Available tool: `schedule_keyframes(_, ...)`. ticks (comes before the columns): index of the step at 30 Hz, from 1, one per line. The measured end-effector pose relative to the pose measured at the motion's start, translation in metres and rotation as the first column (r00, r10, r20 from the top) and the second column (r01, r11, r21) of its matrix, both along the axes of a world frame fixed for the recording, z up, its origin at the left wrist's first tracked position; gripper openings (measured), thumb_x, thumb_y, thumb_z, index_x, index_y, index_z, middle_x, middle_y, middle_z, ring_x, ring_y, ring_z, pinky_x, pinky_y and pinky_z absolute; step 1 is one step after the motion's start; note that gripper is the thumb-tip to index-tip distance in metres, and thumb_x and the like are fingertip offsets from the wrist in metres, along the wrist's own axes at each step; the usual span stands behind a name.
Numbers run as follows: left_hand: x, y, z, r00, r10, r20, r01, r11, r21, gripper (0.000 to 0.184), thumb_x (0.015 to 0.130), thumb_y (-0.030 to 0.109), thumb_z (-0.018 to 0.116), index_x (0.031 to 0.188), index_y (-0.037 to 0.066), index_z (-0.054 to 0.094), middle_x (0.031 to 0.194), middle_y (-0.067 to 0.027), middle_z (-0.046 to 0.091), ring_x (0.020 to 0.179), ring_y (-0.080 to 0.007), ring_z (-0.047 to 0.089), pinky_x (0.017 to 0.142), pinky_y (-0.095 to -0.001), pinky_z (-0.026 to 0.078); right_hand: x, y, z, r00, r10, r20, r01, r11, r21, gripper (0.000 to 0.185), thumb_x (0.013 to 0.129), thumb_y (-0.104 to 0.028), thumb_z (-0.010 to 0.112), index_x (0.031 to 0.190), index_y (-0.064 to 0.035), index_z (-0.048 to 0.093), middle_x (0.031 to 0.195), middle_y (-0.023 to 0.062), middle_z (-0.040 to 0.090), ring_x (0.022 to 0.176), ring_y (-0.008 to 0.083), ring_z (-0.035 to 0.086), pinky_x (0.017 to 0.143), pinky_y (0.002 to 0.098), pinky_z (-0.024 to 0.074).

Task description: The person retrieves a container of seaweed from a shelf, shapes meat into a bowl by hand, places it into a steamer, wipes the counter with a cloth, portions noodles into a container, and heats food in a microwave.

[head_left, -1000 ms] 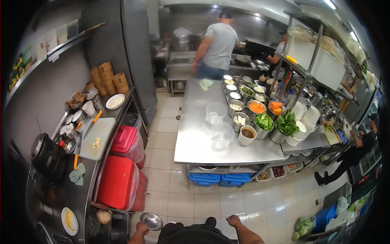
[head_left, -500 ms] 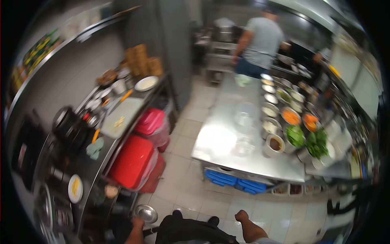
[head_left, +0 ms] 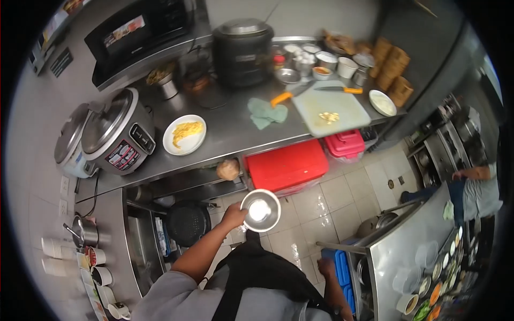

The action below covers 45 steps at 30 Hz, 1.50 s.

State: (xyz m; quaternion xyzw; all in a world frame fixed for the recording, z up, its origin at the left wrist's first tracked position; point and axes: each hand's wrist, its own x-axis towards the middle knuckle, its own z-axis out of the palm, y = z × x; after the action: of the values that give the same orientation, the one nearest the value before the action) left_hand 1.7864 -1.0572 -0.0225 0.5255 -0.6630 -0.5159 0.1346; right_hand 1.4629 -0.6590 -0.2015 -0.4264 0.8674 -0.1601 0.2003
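A metal bowl (head_left: 261,210) is being clamped in the left hand's (head_left: 234,216) grip. The right hand (head_left: 325,266) is being held at the view's five o'clock, grip unclear.

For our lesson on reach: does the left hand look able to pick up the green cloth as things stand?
Probably not: the left hand holds a metal bowl, though nothing seems to block the green cloth.

Room lies right of the metal bowl (head_left: 261,211); red bin (head_left: 286,167) ahead.
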Motion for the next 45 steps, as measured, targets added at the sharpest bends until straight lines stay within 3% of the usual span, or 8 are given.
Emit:
schedule_keyframes(2,-0.006,-0.036,0.06,0.994,0.088,-0.061,-0.088,0.996,-0.006,0.031,0.078,0.01,0.054,0.106,0.0,0.064,0.088,-0.0239,0.068,0.086,-0.0335,0.068,0.078,-0.0408,0.052,-0.003,-0.098,0.041,0.991,0.058,-0.123,-0.097,0.935,-0.342,0.031,0.09,-0.024,0.051,0.072,0.0,0.061,0.07,0.0221,0.062,0.067,0.042,0.06,0.062,0.0503,0.0455)
schedule_keyframes(3,-0.002,-0.061,0.054,0.981,0.081,-0.177,-0.119,0.969,-0.215,0.03,0.079,0.011,0.053,0.104,0.0,0.065,0.091,-0.0236,0.068,0.087,-0.0337,0.068,0.079,-0.042,0.052,-0.01,-0.146,0.067,0.991,0.122,0.049,-0.116,0.988,-0.106,0.031,0.091,-0.027,0.054,0.079,0.0007,0.061,0.076,0.0241,0.063,0.071,0.0425,0.061,0.063,0.0497,0.0461)
schedule_keyframes(6,0.008,-0.122,0.096,0.962,0.218,-0.165,-0.263,0.902,-0.343,0.039,0.078,0.011,0.054,0.115,0.0,0.061,0.099,-0.0231,0.068,0.091,-0.0323,0.067,0.081,-0.0388,0.051,0.018,-0.274,0.172,0.987,0.029,0.159,0.023,0.948,-0.318,0.025,0.09,-0.026,0.062,0.091,-0.0013,0.064,0.082,0.0191,0.066,0.078,0.0357,0.065,0.069,0.0416,0.0505)
schedule_keyframes(13,0.002,-0.2,0.171,0.782,0.289,-0.552,-0.539,0.759,-0.365,0.045,0.077,-0.002,0.051,0.121,-0.005,0.059,0.1,-0.0117,0.068,0.093,-0.0154,0.063,0.084,-0.0261,0.048,0.04,-0.487,0.291,0.903,0.428,-0.03,-0.37,0.74,-0.562,0.025,0.081,-0.016,0.071,0.1,-0.0029,0.063,0.097,0.018,0.063,0.093,0.0342,0.063,0.08,0.0423,0.0502)
schedule_keyframes(24,-0.032,-0.242,0.178,0.795,0.463,-0.392,-0.589,0.743,-0.317,0.047,0.075,-0.007,0.049,0.121,-0.008,0.058,0.107,-0.0115,0.066,0.098,-0.0158,0.063,0.088,-0.0265,0.046,-0.009,-0.676,0.242,0.922,0.21,-0.326,-0.273,0.949,-0.16,0.067,0.072,-0.05,0.074,0.117,-0.0047,0.054,0.116,0.0123,0.053,0.109,0.0299,0.049,0.087,0.0424,0.0396)
schedule_keyframes(30,-0.033,-0.255,0.174,0.769,0.48,-0.422,-0.601,0.768,-0.22,0.044,0.076,-0.008,0.05,0.119,-0.007,0.059,0.108,-0.0104,0.066,0.099,-0.016,0.062,0.091,-0.0268,0.045,-0.048,-0.717,0.272,0.922,0.276,-0.272,-0.377,0.798,-0.469,0.062,0.077,-0.042,0.072,0.125,-0.0063,0.055,0.117,0.0126,0.053,0.108,0.0323,0.052,0.089,0.0405,0.0451)
schedule_keyframes(35,-0.018,-0.291,0.163,0.83,0.388,-0.401,-0.499,0.838,-0.223,0.043,0.077,-0.009,0.051,0.119,-0.006,0.059,0.106,-0.0096,0.066,0.097,-0.015,0.062,0.09,-0.0256,0.044,-0.061,-0.746,0.257,0.757,0.569,-0.32,-0.606,0.795,-0.018,0.053,0.08,-0.043,0.069,0.117,-0.0061,0.059,0.123,0.0145,0.05,0.111,0.0337,0.052,0.094,0.0425,0.0449)
schedule_keyframes(45,-0.031,-0.335,0.167,0.824,0.342,-0.451,-0.401,0.916,-0.037,0.042,0.078,-0.01,0.051,0.119,-0.006,0.059,0.101,-0.0076,0.067,0.09,-0.0128,0.063,0.084,-0.0235,0.046,-0.023,-0.755,0.249,0.986,0.153,-0.06,-0.163,0.945,-0.282,0.026,0.079,-0.017,0.061,0.101,-0.0033,0.063,0.119,0.0175,0.049,0.096,0.0376,0.061,0.082,0.0465,0.0515)
